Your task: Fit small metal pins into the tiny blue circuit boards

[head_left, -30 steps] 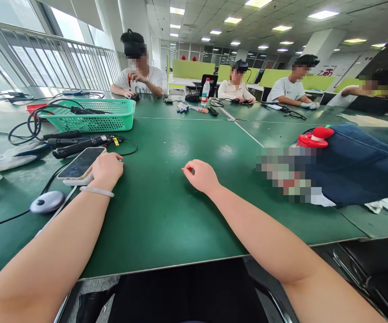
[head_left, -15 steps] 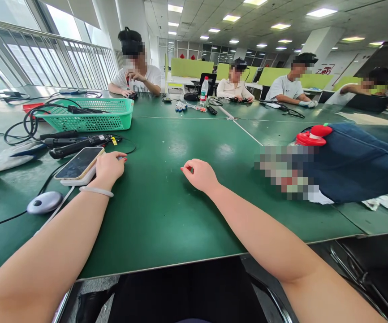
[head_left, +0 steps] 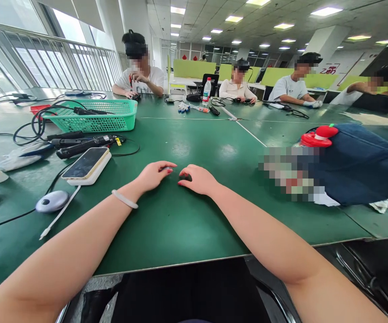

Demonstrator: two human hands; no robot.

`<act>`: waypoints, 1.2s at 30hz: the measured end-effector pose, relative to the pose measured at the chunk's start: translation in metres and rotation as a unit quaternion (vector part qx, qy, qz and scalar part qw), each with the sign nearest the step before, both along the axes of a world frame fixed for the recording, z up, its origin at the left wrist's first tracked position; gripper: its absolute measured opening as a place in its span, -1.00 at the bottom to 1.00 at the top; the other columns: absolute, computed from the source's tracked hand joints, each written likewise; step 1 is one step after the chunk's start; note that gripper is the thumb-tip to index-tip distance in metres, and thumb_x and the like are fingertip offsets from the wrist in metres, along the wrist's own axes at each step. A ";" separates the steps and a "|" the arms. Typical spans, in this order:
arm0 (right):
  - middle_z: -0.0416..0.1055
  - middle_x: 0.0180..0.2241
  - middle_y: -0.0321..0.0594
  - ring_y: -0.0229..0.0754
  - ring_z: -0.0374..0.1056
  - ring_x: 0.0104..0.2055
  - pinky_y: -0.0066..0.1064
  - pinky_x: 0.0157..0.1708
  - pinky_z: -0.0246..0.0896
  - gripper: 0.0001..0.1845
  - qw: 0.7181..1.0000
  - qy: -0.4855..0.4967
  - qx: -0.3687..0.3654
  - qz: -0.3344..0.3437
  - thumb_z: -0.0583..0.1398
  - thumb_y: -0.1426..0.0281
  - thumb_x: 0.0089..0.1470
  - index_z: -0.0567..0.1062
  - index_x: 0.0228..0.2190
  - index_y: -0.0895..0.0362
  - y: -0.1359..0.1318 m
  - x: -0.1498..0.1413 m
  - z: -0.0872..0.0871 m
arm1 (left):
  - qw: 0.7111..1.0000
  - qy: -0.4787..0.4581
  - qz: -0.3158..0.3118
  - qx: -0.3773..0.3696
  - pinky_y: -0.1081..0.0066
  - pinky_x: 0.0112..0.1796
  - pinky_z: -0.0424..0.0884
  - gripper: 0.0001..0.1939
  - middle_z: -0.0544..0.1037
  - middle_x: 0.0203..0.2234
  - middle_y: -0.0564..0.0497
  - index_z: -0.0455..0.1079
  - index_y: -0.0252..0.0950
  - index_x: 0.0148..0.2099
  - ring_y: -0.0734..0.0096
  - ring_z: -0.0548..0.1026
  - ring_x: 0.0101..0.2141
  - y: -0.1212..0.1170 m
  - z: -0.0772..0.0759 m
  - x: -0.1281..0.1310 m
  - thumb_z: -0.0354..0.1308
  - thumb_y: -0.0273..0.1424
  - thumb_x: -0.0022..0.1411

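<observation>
My left hand (head_left: 152,176), with a pale band (head_left: 124,199) on its wrist, is over the middle of the green table (head_left: 177,229). Its thumb and fingers close around a small greyish thing, mostly hidden, that I cannot make out. Just to the right is my right hand (head_left: 199,178), its thumb and forefinger curved apart with only a dark shadow showing between them. A small gap separates the two hands' fingertips. Left of my left hand, a phone (head_left: 87,162) lies on a white block with a white cable (head_left: 60,212).
A grey puck-shaped device (head_left: 52,201) sits on the left. Behind it are black handheld tools (head_left: 84,147) and a green basket (head_left: 101,124) with cables. A dark blue bag (head_left: 365,166) lies right. Several people sit across the table, near a water bottle (head_left: 206,93).
My left hand has moved right, from beside the phone to near my right hand, the small thing still in its fingers. My right hand's thumb and forefinger have spread apart.
</observation>
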State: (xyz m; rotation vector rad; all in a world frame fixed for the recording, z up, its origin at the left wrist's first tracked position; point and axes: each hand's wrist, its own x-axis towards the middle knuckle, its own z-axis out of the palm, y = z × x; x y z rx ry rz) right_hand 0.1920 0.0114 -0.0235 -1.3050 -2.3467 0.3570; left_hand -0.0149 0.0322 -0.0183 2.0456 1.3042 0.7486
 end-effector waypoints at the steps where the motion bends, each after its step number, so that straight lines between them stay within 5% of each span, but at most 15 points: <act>1: 0.35 -0.30 -0.24 -0.29 0.29 -0.32 -0.45 -0.33 0.11 -0.72 1.000 -0.012 -0.002 0.003 0.20 0.19 0.01 0.47 -0.26 0.08 0.001 -0.001 -0.002 | 0.999 -0.024 -0.021 -0.007 0.40 -0.21 0.34 -0.62 0.56 -0.26 0.00 0.41 -0.22 -0.03 0.36 0.47 -0.29 -0.007 0.002 0.010 0.00 -0.23 0.14; 4: 0.34 -0.29 -0.25 -0.29 0.30 -0.31 -0.46 -0.32 0.12 -0.68 1.000 -0.029 -0.005 0.002 0.20 0.17 0.02 0.47 -0.20 0.06 0.002 -0.003 -0.005 | 1.000 -0.020 0.009 0.019 0.40 -0.22 0.34 -0.66 0.55 -0.22 0.01 0.43 -0.20 -0.07 0.36 0.46 -0.28 -0.020 0.007 0.022 0.01 -0.24 0.14; 10: 0.34 -0.38 -0.30 -0.33 0.25 -0.35 -0.49 -0.35 0.08 -0.86 0.999 -0.019 -0.019 0.022 0.18 0.29 0.06 0.49 -0.35 0.08 0.002 -0.005 -0.002 | 0.987 0.083 0.131 0.031 0.45 -0.38 0.30 -0.69 0.58 -0.39 0.06 0.45 -0.19 -0.13 0.42 0.44 -0.46 -0.012 0.009 -0.001 -0.08 -0.31 0.19; 17: 0.35 -0.41 -0.29 -0.32 0.22 -0.38 -0.47 -0.38 0.04 -0.91 0.999 -0.002 -0.019 0.028 0.17 0.38 0.04 0.46 -0.44 0.12 0.000 -0.002 0.001 | 0.990 0.112 0.090 -0.009 0.44 -0.49 0.23 -0.65 0.43 -0.58 0.06 0.40 -0.23 -0.22 0.40 0.36 -0.57 -0.015 0.009 0.008 -0.21 -0.27 0.25; 26: 0.43 -0.33 -0.27 -0.28 0.29 -0.29 -0.44 -0.30 0.10 -0.77 0.999 0.025 -0.019 0.017 0.05 0.47 0.11 0.50 -0.39 0.09 0.001 0.006 0.002 | 0.996 0.081 0.029 -0.021 0.45 -0.42 0.28 -0.66 0.47 -0.42 0.05 0.31 -0.22 -0.06 0.45 0.37 -0.49 -0.017 0.005 0.011 -0.18 -0.44 0.19; 31: 0.40 -0.33 -0.24 -0.27 0.28 -0.32 -0.43 -0.32 0.12 -0.81 1.000 0.004 -0.017 0.010 0.16 0.30 0.06 0.51 -0.28 0.08 -0.001 0.000 0.001 | 0.994 0.091 0.052 -0.023 0.43 -0.33 0.34 -0.69 0.53 -0.34 0.04 0.39 -0.21 -0.12 0.44 0.43 -0.43 -0.019 0.007 0.012 -0.13 -0.43 0.17; 36: 0.41 -0.35 -0.22 -0.26 0.30 -0.30 -0.41 -0.29 0.15 -0.86 0.999 -0.015 -0.013 0.026 0.19 0.37 0.03 0.54 -0.33 0.10 -0.002 -0.004 0.001 | 0.995 0.051 0.057 -0.063 0.42 -0.35 0.40 -0.73 0.55 -0.36 0.01 0.40 -0.25 -0.15 0.44 0.48 -0.44 -0.023 0.009 0.014 -0.06 -0.43 0.15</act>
